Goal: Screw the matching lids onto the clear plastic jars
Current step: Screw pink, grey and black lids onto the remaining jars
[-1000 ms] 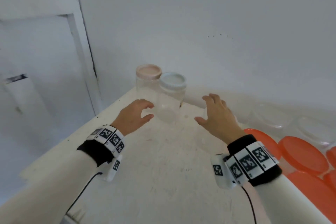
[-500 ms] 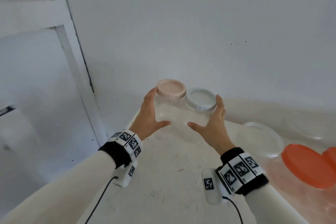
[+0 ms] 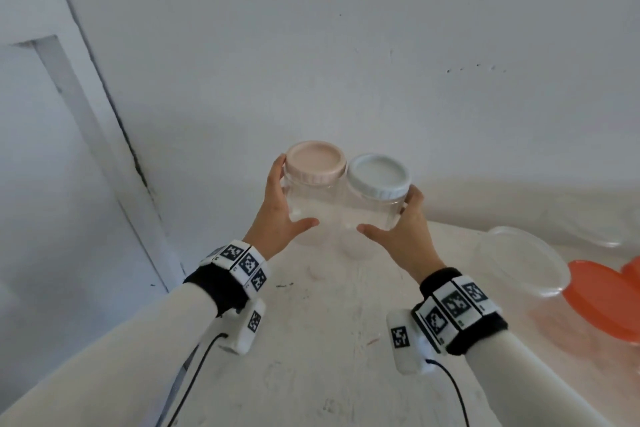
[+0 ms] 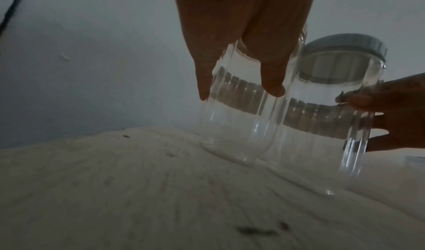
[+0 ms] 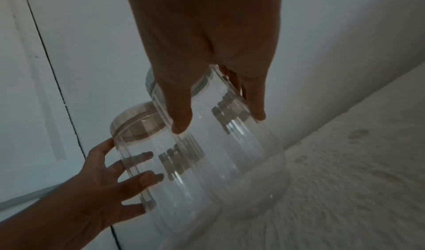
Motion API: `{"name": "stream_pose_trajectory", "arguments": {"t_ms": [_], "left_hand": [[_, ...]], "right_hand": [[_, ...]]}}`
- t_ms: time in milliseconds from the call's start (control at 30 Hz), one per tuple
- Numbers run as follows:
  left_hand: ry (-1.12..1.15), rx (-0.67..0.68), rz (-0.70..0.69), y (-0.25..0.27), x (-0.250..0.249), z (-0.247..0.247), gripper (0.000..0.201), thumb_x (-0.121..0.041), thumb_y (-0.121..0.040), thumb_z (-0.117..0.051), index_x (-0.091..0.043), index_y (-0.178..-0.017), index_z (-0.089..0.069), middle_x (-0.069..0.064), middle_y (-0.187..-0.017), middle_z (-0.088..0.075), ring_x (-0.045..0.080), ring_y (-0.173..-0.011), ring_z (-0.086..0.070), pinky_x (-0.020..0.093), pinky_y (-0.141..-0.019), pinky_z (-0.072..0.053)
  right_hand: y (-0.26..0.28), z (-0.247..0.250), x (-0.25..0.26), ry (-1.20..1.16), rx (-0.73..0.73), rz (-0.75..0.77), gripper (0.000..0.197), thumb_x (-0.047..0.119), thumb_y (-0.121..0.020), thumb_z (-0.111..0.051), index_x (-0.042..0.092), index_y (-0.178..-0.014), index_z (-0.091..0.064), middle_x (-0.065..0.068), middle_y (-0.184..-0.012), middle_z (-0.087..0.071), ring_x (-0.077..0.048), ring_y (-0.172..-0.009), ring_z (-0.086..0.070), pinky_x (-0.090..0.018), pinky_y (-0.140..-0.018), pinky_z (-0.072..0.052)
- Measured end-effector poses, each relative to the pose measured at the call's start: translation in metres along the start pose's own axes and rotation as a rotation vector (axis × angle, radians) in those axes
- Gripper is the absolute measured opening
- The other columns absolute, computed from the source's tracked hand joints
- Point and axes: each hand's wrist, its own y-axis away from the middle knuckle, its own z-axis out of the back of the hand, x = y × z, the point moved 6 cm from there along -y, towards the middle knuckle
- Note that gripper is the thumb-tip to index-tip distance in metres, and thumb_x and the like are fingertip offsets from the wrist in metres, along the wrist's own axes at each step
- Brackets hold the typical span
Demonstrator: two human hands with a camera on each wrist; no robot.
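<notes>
Two clear plastic jars are held side by side, touching, above the far left of the white desk (image 3: 311, 340). The pink-lidded jar (image 3: 308, 204) is gripped by the left hand (image 3: 277, 218) with fingers spread; the pale-blue-lidded jar (image 3: 374, 211) is gripped likewise by the right hand (image 3: 405, 236).

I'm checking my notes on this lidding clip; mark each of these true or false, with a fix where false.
1. The pink round lid sits on the clear plastic jar at the left hand. True.
2. The pale blue round lid lies loose on the white table. False: it sits on the second clear jar, at the right hand.
3. The two jars stand side by side between the hands. True.
4. The orange flat lids lie left of the jars. False: they lie on the right.
5. The right hand holds an orange lid. False: its fingers lie on the jar.
</notes>
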Motion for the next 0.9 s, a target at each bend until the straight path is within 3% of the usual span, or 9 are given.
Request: {"name": "stream_pose_trajectory", "arguments": {"t_ms": [167, 333, 500, 600, 667, 767, 900], "left_hand": [[0.014, 0.012, 0.0, -0.013, 0.011, 0.012, 0.115, -0.01, -0.068, -0.081, -0.024, -0.145, 0.003, 0.003, -0.152, -0.012, 0.02, -0.137, -0.028, 0.047, -0.11, -0.033], [0.011, 0.007, 0.0, -0.021, 0.018, 0.016, 0.115, -0.01, -0.068, -0.081, -0.025, -0.146, 0.002, 0.002, -0.152, -0.011, 0.02, -0.135, -0.031, 0.047, -0.108, -0.036], [0.002, 0.003, -0.016, -0.022, 0.016, 0.017, 0.117, -0.011, -0.066, -0.083, -0.022, -0.146, 0.001, -0.004, -0.148, -0.014, 0.015, -0.132, -0.031, 0.042, -0.109, -0.035], [-0.078, -0.027, -0.038, -0.019, 0.007, 0.02, 0.118, -0.018, -0.067, -0.083, -0.022, -0.147, 0.004, 0.0, -0.154, -0.007, 0.016, -0.139, -0.021, 0.039, -0.114, -0.025], [-0.176, -0.115, -0.11, -0.015, -0.009, 0.028, 0.112, -0.027, -0.07, -0.08, -0.017, -0.148, 0.0, 0.005, -0.155, -0.008, 0.019, -0.142, -0.016, 0.034, -0.114, -0.021], [-0.31, -0.233, -0.349, -0.005, -0.05, 0.031, 0.088, -0.039, -0.077, -0.07, -0.006, -0.144, -0.023, 0.014, -0.148, -0.025, 0.022, -0.137, -0.022, 0.017, -0.111, -0.019], [-0.471, -0.118, -0.605, -0.005, -0.096, -0.007, 0.063, -0.039, -0.081, -0.058, -0.002, -0.13, -0.044, 0.014, -0.133, -0.044, 0.025, -0.129, -0.033, 0.038, -0.108, -0.032]], "right_hand": [[-0.013, -0.013, 0.004, 0.01, -0.023, -0.007, 0.092, 0.02, -0.067, -0.084, 0.008, -0.138, -0.026, -0.002, -0.132, -0.04, -0.009, -0.115, -0.038, -0.021, -0.094, -0.033], [-0.022, -0.019, 0.004, 0.028, -0.031, -0.004, 0.09, 0.021, -0.066, -0.084, 0.008, -0.135, -0.027, 0.0, -0.127, -0.04, -0.009, -0.112, -0.04, -0.021, -0.092, -0.035], [-0.022, -0.018, 0.005, 0.048, -0.015, -0.018, 0.091, 0.022, -0.067, -0.083, 0.009, -0.136, -0.025, 0.003, -0.125, -0.039, -0.014, -0.119, -0.041, -0.022, -0.093, -0.035], [-0.017, -0.015, 0.009, 0.126, 0.06, -0.042, 0.098, 0.027, -0.07, -0.081, 0.01, -0.144, -0.018, -0.003, -0.141, -0.032, -0.018, -0.129, -0.036, -0.025, -0.099, -0.033], [-0.008, -0.005, 0.013, 0.258, 0.056, -0.026, 0.096, 0.034, -0.073, -0.077, 0.012, -0.146, -0.018, -0.003, -0.147, -0.026, -0.018, -0.132, -0.033, -0.03, -0.1, -0.034], [0.011, 0.017, 0.023, 0.424, -0.021, 0.063, 0.079, 0.035, -0.079, -0.071, 0.013, -0.143, -0.029, 0.001, -0.147, -0.028, -0.017, -0.132, -0.034, -0.034, -0.096, -0.039], [0.035, 0.05, 0.025, 0.587, -0.077, 0.137, 0.059, 0.029, -0.082, -0.069, 0.013, -0.133, -0.045, 0.001, -0.143, -0.035, -0.017, -0.131, -0.033, -0.031, -0.09, -0.04]]}}
